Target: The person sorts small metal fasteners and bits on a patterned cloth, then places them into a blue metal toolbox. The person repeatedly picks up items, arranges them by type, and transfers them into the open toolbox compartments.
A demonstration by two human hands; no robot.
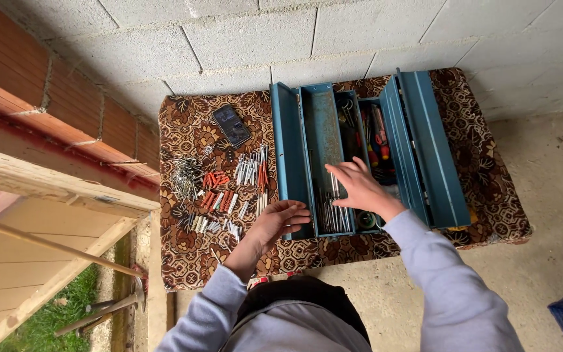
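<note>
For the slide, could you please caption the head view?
Right hand reaches into open blue toolbox; left hand steadies its edge.

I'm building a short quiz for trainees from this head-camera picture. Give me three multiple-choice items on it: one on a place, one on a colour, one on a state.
1. Where does the black flat phone lie?
A. on the patterned brown cloth, left of the toolbox
B. inside a toolbox tray
C. on the concrete floor

2. What colour is the folding metal toolbox?
A. red
B. blue
C. yellow

3. How does the toolbox stand?
A. shut and latched
B. tipped on its side
C. opened out, trays spread

Answers:
1 A: the phone rests on the cloth above the sorted nails and orange plugs.
2 B: its lids and trays are blue.
3 C: the trays are fanned apart; the right hand reaches into a tray, and the left hand touches the box's left edge.
</note>
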